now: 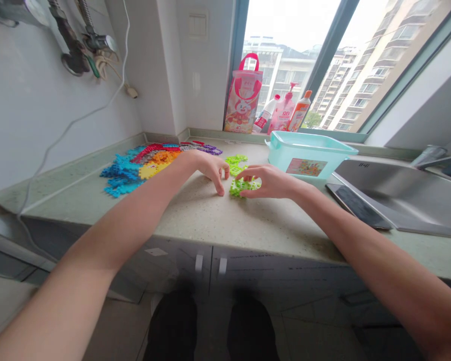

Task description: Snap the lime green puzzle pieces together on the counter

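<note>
1. Lime-green plastic interlocking pieces [243, 186]: mid-countertop [225, 220], more green ones [236, 163] just behind.
2. Right hand [271, 181]: fingers curled, pinching the green cluster's right side.
3. Left hand [209, 168]: fingers loose, tips on the counter just left of the cluster, gripping nothing.
4. Pile of blue, yellow, orange, red and purple pieces [146, 163]: toward the back-left corner.
5. Pale teal plastic tub [308, 158]: just right, near the back edge.
6. Steel sink [402, 200]: right end.
</note>
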Demonstrator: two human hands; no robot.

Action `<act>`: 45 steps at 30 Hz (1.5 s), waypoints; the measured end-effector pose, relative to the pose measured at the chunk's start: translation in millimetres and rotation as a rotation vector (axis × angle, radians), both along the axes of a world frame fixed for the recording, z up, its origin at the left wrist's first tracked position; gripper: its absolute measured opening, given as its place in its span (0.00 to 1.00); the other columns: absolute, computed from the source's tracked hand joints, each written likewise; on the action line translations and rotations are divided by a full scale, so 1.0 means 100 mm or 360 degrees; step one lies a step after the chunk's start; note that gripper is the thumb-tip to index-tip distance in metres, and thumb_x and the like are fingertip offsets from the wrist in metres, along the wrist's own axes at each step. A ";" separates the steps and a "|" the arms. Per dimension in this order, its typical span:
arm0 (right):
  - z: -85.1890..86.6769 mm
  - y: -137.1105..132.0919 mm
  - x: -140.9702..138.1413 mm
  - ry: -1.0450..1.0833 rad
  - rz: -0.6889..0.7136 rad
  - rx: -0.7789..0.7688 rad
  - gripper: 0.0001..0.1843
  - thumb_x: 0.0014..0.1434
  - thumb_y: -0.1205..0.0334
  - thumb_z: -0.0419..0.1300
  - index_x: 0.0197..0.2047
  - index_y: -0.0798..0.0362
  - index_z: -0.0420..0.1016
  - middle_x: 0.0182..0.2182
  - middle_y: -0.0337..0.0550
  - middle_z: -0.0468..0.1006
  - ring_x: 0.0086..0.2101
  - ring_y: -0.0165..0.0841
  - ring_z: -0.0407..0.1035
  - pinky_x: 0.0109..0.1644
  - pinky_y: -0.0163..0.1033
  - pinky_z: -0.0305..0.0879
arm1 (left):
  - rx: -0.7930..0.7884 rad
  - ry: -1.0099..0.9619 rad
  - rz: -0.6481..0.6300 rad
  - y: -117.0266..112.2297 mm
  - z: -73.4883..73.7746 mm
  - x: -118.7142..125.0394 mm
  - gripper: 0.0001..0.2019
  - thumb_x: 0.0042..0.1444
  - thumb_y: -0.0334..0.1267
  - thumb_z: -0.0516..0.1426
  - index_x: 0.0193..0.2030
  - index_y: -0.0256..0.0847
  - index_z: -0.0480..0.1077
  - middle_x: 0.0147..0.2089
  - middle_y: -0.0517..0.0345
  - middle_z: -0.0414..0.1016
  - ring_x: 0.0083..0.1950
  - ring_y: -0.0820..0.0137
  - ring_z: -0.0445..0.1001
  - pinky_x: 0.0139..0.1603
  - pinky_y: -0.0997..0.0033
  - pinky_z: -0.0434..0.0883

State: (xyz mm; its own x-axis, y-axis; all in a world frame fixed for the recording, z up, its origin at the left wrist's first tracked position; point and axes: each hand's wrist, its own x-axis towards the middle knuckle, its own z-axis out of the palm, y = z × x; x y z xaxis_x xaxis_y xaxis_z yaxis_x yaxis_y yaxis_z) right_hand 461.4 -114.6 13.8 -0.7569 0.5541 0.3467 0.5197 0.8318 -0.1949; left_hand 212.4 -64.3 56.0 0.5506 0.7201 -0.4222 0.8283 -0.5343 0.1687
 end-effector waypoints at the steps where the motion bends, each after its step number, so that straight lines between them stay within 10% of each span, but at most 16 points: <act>1: 0.00 0.00 0.00 -0.0011 0.0002 -0.0024 0.22 0.60 0.49 0.70 0.55 0.47 0.84 0.40 0.44 0.83 0.39 0.38 0.77 0.48 0.44 0.71 | -0.0004 0.0000 0.0001 0.00 0.00 0.00 0.48 0.33 0.64 0.71 0.64 0.53 0.74 0.53 0.57 0.80 0.54 0.55 0.76 0.50 0.66 0.69; 31: 0.06 0.07 0.08 0.0062 -0.0148 0.0204 0.26 0.56 0.56 0.71 0.59 0.45 0.79 0.44 0.43 0.84 0.38 0.36 0.75 0.45 0.42 0.68 | -0.0012 -0.0021 -0.0029 0.06 -0.02 -0.04 0.45 0.34 0.65 0.70 0.61 0.51 0.73 0.53 0.56 0.80 0.50 0.58 0.77 0.47 0.67 0.69; 45: 0.38 0.58 1.24 0.0620 -0.1636 0.0588 0.28 0.58 0.44 0.65 0.58 0.45 0.81 0.44 0.49 0.85 0.47 0.53 0.79 0.54 0.57 0.72 | 0.0018 -0.0017 -0.0039 0.11 -0.05 -0.05 0.47 0.33 0.66 0.71 0.61 0.48 0.73 0.56 0.52 0.80 0.51 0.57 0.78 0.46 0.68 0.69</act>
State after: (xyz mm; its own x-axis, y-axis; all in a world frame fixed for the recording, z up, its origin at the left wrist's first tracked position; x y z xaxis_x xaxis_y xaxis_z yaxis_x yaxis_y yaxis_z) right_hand 585.0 -56.9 51.5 0.1853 0.6621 0.7261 0.9417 0.0915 -0.3238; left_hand 207.5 -53.3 50.9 0.5724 0.7112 -0.4080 0.8132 -0.5563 0.1711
